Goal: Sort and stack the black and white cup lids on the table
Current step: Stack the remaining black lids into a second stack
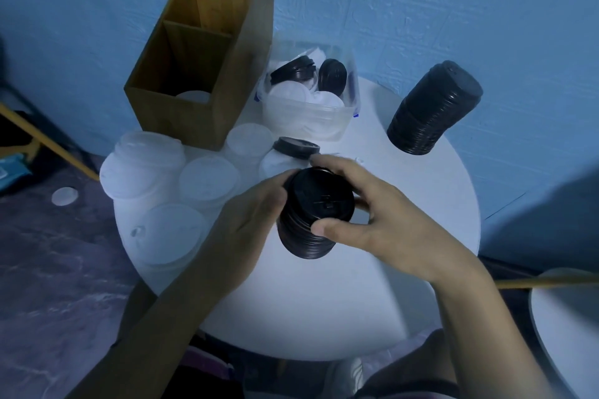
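A short stack of black lids [316, 214] stands on the round white table [405, 204] near its middle. My left hand [249, 220] grips the stack's left side, and my right hand [382, 214] holds it from the right, thumb on the front and fingers over the far edge. A taller stack of black lids [434, 107] stands at the table's right rear. Several stacks of white lids [142, 165] fill the left side. One loose black lid [296, 146] lies on a white lid just behind my hands.
A clear plastic tub [308, 113] at the back holds mixed black and white lids. A tall wooden divided box [197, 52] stands at the back left with a white lid inside. One white lid [64, 196] lies on the floor at left. Another table's edge [564, 317] shows at right.
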### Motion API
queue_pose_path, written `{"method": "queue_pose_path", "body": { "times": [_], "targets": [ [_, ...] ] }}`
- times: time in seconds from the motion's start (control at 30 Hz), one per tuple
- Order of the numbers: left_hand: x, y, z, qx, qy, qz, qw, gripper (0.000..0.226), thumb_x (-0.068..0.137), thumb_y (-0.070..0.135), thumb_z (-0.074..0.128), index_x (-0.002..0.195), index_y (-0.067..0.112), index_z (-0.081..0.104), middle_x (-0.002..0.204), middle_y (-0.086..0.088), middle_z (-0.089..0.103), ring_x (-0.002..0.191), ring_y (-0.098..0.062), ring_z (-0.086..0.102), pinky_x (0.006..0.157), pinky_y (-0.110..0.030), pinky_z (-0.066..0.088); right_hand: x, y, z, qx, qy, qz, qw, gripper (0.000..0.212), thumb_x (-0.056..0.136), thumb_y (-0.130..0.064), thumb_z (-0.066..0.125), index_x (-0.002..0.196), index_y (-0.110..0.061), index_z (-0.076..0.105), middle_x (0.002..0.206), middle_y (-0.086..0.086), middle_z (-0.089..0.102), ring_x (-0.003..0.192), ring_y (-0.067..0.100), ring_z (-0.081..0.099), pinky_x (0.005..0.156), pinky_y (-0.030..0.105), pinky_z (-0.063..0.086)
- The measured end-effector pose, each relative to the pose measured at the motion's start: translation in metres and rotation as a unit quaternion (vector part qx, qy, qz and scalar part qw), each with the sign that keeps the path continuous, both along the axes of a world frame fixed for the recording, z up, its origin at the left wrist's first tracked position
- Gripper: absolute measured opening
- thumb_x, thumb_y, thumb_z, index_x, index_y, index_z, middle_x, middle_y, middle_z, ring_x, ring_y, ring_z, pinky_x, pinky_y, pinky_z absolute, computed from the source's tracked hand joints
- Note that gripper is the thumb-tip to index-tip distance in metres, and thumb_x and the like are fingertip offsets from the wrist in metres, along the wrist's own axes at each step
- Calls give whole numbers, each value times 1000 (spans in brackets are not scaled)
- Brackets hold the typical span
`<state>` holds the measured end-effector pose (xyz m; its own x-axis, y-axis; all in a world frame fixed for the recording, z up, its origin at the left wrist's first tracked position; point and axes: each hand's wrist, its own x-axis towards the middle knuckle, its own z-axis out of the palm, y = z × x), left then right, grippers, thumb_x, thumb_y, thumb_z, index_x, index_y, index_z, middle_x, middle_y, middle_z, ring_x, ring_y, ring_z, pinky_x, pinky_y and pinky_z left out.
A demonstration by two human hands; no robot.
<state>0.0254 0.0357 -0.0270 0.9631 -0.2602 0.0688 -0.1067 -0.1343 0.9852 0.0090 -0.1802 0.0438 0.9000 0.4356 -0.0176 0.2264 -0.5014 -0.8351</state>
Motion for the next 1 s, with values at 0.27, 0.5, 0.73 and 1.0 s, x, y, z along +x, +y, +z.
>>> {"method": "queue_pose_path", "body": {
  "times": [0.27,0.5,0.73,1.0],
  "targets": [
    [-19,-23,13,-68,-93,48,992,41,105,19,34,138,23,58,134,8,66,131,-16,58,109,-35,46,-7,-1,-23,120,17,-55,991,68,79,-12,86,135,-30,54,128,-17,67,125,7,60,106,21,43],
    [-19,-33,5,-85,-94,80,989,39,105,12,30,131,13,59,124,5,69,123,-20,62,100,-26,49,-15,8,-40,210,16,-94,973,64,83,-15,75,139,-32,49,121,-21,71,117,0,64,95,13,47],
    [-21,-31,2,-69,-83,87,990,37,104,18,30,128,16,58,115,13,68,116,-11,63,94,-16,46,-15,7,-46,206,15,-88,974,63,86,-16,74,141,-31,49,123,-15,71,119,4,64,97,14,46],
    [-23,-20,3,9,-63,1,998,44,95,51,50,138,44,45,130,20,62,125,-10,60,102,-33,51,-19,3,-48,215,42,-68,973,60,91,-15,63,144,-33,41,128,-20,68,124,2,61,100,15,45]
  ]
}}
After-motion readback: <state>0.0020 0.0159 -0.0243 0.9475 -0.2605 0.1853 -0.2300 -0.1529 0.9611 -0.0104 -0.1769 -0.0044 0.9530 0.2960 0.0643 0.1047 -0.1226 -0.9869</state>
